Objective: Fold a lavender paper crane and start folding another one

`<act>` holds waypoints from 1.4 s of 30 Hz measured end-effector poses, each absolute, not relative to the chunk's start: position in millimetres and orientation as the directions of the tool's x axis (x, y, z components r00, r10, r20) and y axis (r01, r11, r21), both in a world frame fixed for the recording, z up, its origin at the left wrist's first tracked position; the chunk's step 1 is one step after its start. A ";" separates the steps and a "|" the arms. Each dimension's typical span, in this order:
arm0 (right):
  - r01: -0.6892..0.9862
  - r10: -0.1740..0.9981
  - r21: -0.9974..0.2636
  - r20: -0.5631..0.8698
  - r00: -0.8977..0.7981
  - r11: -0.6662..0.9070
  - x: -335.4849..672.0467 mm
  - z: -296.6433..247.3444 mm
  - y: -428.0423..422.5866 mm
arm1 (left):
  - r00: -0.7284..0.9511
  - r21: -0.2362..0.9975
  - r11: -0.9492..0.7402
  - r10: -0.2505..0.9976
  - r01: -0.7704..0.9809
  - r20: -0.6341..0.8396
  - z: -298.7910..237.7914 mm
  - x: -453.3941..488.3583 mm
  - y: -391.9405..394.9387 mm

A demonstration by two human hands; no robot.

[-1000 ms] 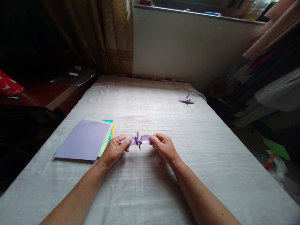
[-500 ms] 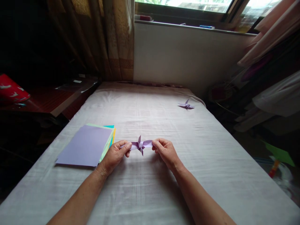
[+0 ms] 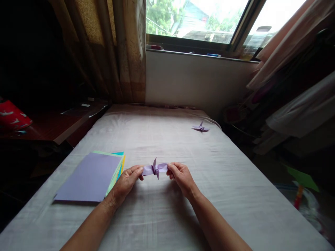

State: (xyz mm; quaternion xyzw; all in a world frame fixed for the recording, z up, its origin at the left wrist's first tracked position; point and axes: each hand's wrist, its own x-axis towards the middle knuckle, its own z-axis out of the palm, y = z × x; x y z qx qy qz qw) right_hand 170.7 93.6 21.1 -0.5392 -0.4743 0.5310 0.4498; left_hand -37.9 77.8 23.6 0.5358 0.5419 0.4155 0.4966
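Observation:
A purple origami crane is stretched between my two hands, above the pale sheet. Its left wing tip is pinched by my left hand, thumb on top. My right hand pinches the tip of the right wing between thumb and fingers. One thin point of the crane sticks up and another points down toward me. Beside my left wrist lies a stack of coloured paper, purple on top with green, blue and yellow edges showing. Farther off to the right rests a second purple origami crane.
The bed carries a light sheet. At left stands a dark wooden table with a red patterned item. A curtain and a window are behind. Clothes hang at right, above a green paper piece.
The camera view has tipped up, showing more of the window. Both hands keep hold of the crane; its left wing now shows more fully beyond my left fingers.

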 end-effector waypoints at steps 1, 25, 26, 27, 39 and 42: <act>0.038 0.990 -0.990 -0.137 -0.012 -0.137 172.4 22.4 95.1 | 0.066 0.982 0.097 0.992 0.160 -0.109 24.8 -35.9 80.6; 0.321 0.997 -0.946 -0.028 0.074 -0.050 235.6 12.2 174.6 | -0.113 0.987 0.158 0.981 -0.006 -0.158 6.9 -14.4 129.4; 0.354 0.996 -0.934 -0.030 0.080 -0.057 238.9 9.2 179.8 | -0.118 0.989 0.147 0.982 0.000 -0.146 4.9 -14.3 128.6; 0.386 0.996 -0.920 -0.033 0.087 -0.064 241.6 5.9 184.3 | -0.119 0.991 0.137 0.984 0.006 -0.135 3.2 -14.0 127.5; 0.702 0.953 -0.708 0.157 0.259 -0.074 236.1 5.6 159.2 | -0.086 0.995 0.094 0.992 0.026 -0.091 -0.9 -13.3 123.9; 0.834 0.953 -0.546 0.287 0.095 0.081 219.0 7.5 147.8 | -0.080 0.996 0.089 0.993 0.027 -0.086 -1.7 -13.5 123.7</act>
